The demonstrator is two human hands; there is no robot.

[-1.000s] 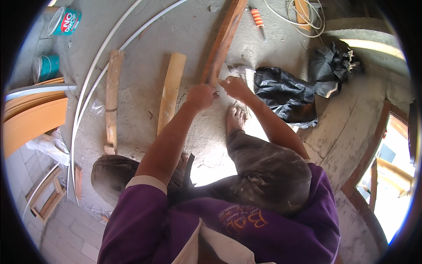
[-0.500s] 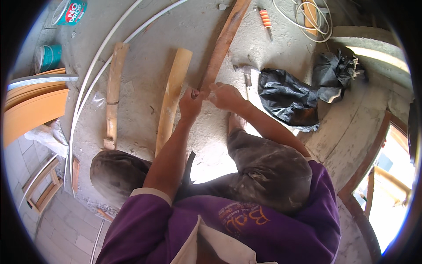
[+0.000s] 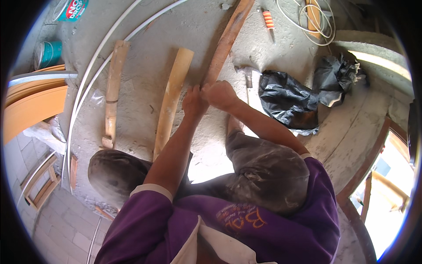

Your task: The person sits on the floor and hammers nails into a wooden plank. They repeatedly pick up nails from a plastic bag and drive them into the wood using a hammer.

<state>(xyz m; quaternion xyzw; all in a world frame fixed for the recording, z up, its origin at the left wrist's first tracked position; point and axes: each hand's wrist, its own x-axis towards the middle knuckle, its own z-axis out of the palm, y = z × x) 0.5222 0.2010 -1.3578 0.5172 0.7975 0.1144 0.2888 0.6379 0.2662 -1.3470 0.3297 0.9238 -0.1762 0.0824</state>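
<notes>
My left hand (image 3: 194, 104) and my right hand (image 3: 222, 96) meet side by side at the near end of a long reddish-brown wooden plank (image 3: 226, 46). The fingers of both are curled closed and hide the plank's tip. Whatever lies between them cannot be made out. To the left of my hands, a split bamboo piece (image 3: 174, 94) lies on the floor, with a bamboo pole (image 3: 113, 88) farther left. A hammer (image 3: 249, 80) rests just right of my right hand.
Black plastic bags (image 3: 288, 99) lie at right. Beyond the hammer are an orange-striped handled tool (image 3: 268, 21) and a coiled white cable (image 3: 330, 33). White tubing (image 3: 90, 66) curves along the left, near teal buckets (image 3: 52, 53) and orange boards (image 3: 39, 108).
My right hand has closed into a fist, its fingers more bent than before. My left hand has shifted slightly right and turned, bringing it against the right one.
</notes>
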